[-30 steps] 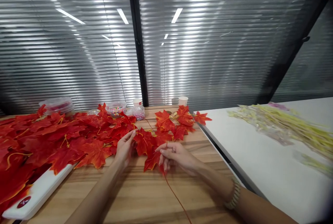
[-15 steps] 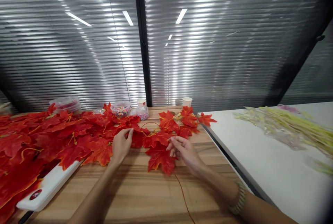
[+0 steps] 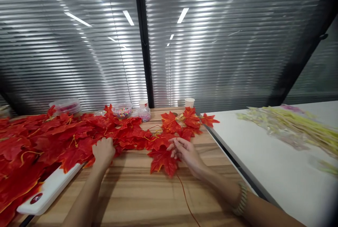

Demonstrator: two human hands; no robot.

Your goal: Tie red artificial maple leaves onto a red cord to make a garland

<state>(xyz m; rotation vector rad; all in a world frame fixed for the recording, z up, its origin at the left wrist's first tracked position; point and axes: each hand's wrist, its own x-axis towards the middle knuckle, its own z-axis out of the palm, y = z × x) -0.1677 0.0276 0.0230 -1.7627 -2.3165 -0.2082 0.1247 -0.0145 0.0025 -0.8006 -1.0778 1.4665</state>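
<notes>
Left hand [image 3: 103, 153] and right hand [image 3: 188, 155] apart, beside leaf pile [image 3: 50, 139].
Left fingers curl at the pile's near edge, grip hidden. Right hand, right of the pile, touches a red leaf [image 3: 162, 162]; hold on cord [image 3: 186, 197] cannot be told. White bar [image 3: 54, 187]: partly under the pile.

The fingertips of the left hand [image 3: 104, 151] are hidden, so its hold cannot be told; left of it, the leaf pile [image 3: 56, 140] covers the far end of a white bar [image 3: 54, 188] and runs out of frame. Whatever the right hand [image 3: 185, 152] fingers is too small to tell; below it, the cord [image 3: 185, 195] is cut off, as is the blurred yellow bundle [image 3: 298, 125] well to its right.
</notes>
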